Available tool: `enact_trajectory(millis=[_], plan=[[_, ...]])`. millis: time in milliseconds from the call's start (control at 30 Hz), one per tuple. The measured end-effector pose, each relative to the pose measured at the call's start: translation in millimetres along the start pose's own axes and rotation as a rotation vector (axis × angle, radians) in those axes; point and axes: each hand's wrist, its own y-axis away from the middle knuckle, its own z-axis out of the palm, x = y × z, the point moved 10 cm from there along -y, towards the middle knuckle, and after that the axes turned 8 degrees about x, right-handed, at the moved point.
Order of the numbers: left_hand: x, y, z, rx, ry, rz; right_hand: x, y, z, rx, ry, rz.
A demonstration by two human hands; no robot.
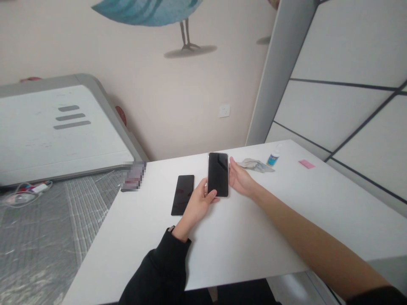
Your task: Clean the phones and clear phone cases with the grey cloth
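Note:
A black-screened smartphone (218, 171) is held upright-facing above the white table, its dark screen toward me. My left hand (201, 199) grips its lower left side, with the thumb over the bottom corner of the screen. At the phone's right edge is my right hand (241, 178), fingers against the side and partly hidden. A second dark smartphone (183, 195) lies flat on the table, just left of the held one and near my left wrist. Behind my right hand lies a crumpled grey cloth (257, 165).
The white table (254, 245) reaches the wall. A small bottle with a blue label (272, 159) stands beside the cloth, and a pink packet (306, 164) lies farther right. A pixelated object (134, 176) sits at the left edge. Cables (27, 192) lie on the floor.

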Motion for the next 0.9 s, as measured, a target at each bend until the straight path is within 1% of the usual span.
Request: enact_trajectory(millis=[100,200,333,433,500,567,600,667,700,733,767,800,833,867,900], plan=[[2.6,-6.4,-17.2,0.119,0.092,0.009,14.2,11.8,21.9,-0.15,0.148,0.085],[4.0,-9.5,-27.4,0.193,0.114,0.037,19.9,20.3,31.7,-0.19,0.235,0.099],[4.4,-10.0,-30.4,0.245,0.03,0.091,18.6,24.1,35.2,-0.163,0.297,0.058],[6.4,-10.4,-32.0,0.258,-0.003,0.118,15.2,23.7,36.5,-0.137,0.31,0.015],[6.3,-10.0,-32.1,0.246,-0.023,0.1,10.5,21.4,34.9,-0.117,0.301,-0.024],[5.5,-7.4,-26.6,0.182,-0.076,0.058,4.8,17.2,27.8,-0.078,0.286,-0.057],[6.0,-4.8,-21.5,0.13,-0.131,0.044,2.6,14.6,22.4,-0.053,0.281,-0.067],[11.0,2.5,-11.2,0.009,-0.313,0.058,0.4,9.1,10.8,-0.01,0.279,-0.075],[15.5,5.9,-9.5,-0.033,-0.443,0.091,0.5,6.7,6.0,0.005,0.282,-0.079],[21.4,8.2,-12.3,-0.044,-0.59,0.14,1.3,4.7,2.4,0.014,0.287,-0.085],[27.8,9.1,-18.9,-0.031,-0.74,0.195,3.0,3.4,0.2,0.02,0.295,-0.092],[35.7,8.4,-30.9,0.027,-0.885,0.259,5.4,2.8,-0.8,0.024,0.304,-0.099],[44.5,7.1,-46.8,0.122,-1.003,0.323,8.6,3.0,-0.8,0.03,0.317,-0.103],[49.8,5.4,-61.2,0.191,-1.092,0.378,12.5,3.9,-0.1,0.036,0.336,-0.101],[51.8,3.6,-72.4,0.225,-1.158,0.435,16.6,5.6,1.3,0.044,0.356,-0.094]])
